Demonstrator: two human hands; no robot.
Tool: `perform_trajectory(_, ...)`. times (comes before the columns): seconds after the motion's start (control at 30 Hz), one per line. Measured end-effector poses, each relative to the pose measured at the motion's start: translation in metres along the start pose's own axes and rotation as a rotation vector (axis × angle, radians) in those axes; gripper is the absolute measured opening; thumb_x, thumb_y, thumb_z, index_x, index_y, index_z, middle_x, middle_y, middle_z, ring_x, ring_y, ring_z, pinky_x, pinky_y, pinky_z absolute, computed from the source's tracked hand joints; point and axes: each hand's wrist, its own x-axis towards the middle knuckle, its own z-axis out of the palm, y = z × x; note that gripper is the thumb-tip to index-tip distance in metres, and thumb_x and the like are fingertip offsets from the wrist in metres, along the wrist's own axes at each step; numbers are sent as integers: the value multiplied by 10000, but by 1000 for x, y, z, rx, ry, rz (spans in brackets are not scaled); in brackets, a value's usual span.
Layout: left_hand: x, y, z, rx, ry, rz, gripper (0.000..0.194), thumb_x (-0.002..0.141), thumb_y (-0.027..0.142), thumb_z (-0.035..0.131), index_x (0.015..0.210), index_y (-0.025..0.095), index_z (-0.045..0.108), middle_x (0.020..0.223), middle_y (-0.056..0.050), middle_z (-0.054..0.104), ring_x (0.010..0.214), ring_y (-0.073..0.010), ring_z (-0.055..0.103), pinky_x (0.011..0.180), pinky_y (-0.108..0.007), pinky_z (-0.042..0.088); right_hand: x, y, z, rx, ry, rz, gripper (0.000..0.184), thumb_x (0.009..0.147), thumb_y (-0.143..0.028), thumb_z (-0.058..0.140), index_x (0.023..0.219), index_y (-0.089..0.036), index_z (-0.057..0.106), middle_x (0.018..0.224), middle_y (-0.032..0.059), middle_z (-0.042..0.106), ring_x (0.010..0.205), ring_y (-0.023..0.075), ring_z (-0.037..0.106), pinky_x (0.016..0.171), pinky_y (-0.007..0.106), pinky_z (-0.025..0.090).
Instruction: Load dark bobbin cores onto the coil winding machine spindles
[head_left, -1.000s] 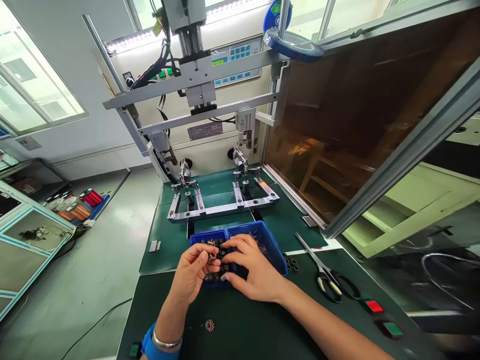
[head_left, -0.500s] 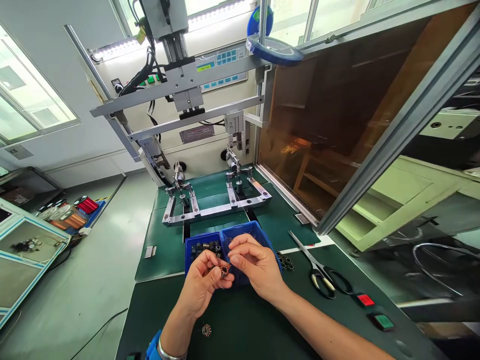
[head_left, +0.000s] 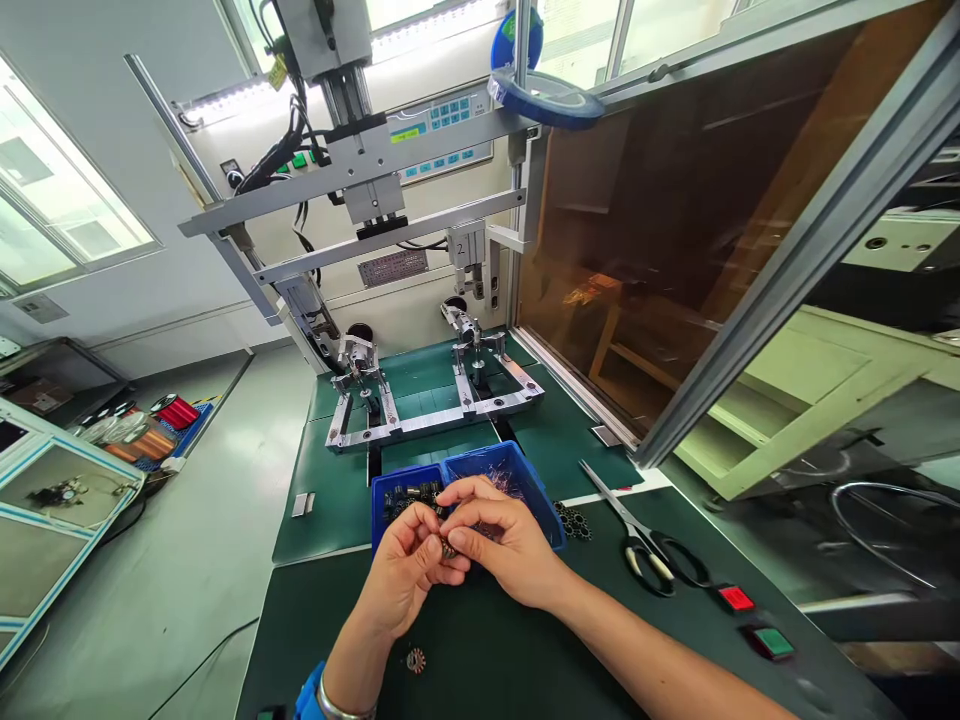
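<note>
My left hand (head_left: 405, 570) is closed on a small copper-wound motor stator (head_left: 448, 549), pinched between thumb and fingers. Against it rest the fingertips of my right hand (head_left: 514, 545), thumb and forefinger pressed together; whatever they pinch is hidden. Just behind both hands stand two joined blue bins. The left bin (head_left: 376, 520) holds several dark stators (head_left: 409, 497), and fine copper wire bits (head_left: 508, 482) lie in the right bin (head_left: 553, 525). Another wound stator (head_left: 416, 660) lies on the green bench mat (head_left: 480, 655) near my left wrist.
Scissors (head_left: 641, 540) lie open to the right, beside some black ring-shaped cores (head_left: 574, 521). A red button (head_left: 736, 598) and a green button (head_left: 772, 642) sit at the right edge. A metal fixture (head_left: 427, 425) with winding-machine arms stands behind the bins.
My right hand has come down and left from over the right bin to the stator in my left hand. The wire bits in that bin now show more.
</note>
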Motion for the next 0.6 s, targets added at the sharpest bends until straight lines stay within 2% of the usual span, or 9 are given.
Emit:
perform_trajectory(0.17,-1,0,0,-1,-36,20,302,815,246,856,902,145,586,829,-17,682,761,-139,714,664,-175,601,-2,2,1,-31,3,-34,229,878,-432,616,792,-236,699,1036,68,633,1031,224,584,935,455,438)
perform_trajectory(0.33,-1,-1,0,36,-97,20,273,869,305,806,1030,153,647,869,-31,686,786,-157,721,700,-211,614,-3,1,1,-88,-6,-73,239,897,-401,583,763,-219,660,1048,69,613,1020,219,571,921,449,439)
perform_trajectory(0.47,0,-2,0,135,-28,121,290,823,255,846,1015,166,647,873,-23,680,736,-143,706,659,-198,600,-3,-1,2,-131,39,-88,167,883,-347,609,803,-236,705,1035,74,619,1023,227,570,927,461,449)
perform_trajectory(0.6,-1,-5,3,183,40,201,334,767,167,876,1001,177,638,874,-5,656,730,-127,683,690,-205,580,-4,0,3,-147,82,-87,140,876,-320,611,810,-244,709,1033,79,619,1032,236,565,934,471,466)
